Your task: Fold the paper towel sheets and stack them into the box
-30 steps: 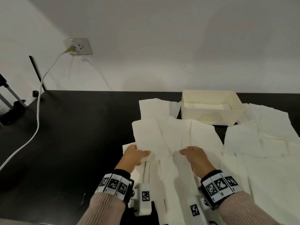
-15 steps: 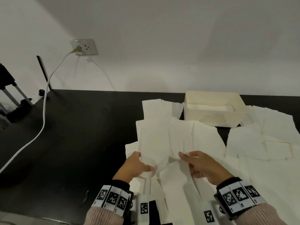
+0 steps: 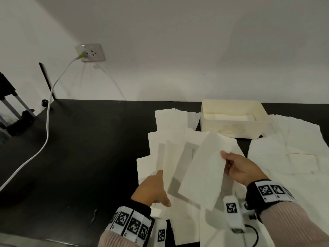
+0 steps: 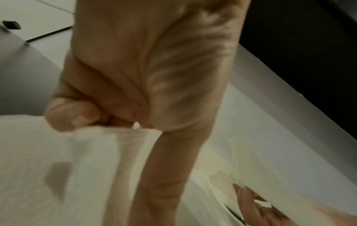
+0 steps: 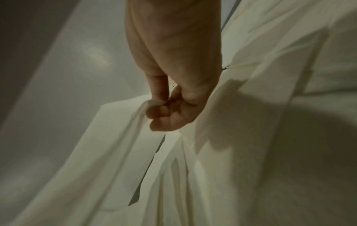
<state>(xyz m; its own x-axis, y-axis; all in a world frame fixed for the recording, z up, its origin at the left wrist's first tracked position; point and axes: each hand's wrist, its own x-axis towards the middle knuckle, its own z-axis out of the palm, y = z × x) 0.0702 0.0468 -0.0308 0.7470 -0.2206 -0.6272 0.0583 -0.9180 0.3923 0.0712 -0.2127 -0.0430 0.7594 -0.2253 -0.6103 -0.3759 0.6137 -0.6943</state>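
My right hand (image 3: pixel 242 169) pinches one sheet (image 3: pixel 202 172) and holds it up over the pile (image 3: pixel 160 145) on the table (image 3: pixel 80 148). My left hand (image 3: pixel 153 188) pinches its near edge with thumb and curled fingers. The box (image 3: pixel 231 126) sits just behind the pile.

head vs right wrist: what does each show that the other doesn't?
Head only: the whole layout. The box sits at the table's far edge, loose sheets spread around it, the left hand is at the lifted sheet's near left edge, and a cable runs to the wall socket.

Right wrist only: the grip from beneath. The right hand has curled fingers pinching the sheet's bunched edge.

Both: the right hand holding the lifted sheet above other sheets.
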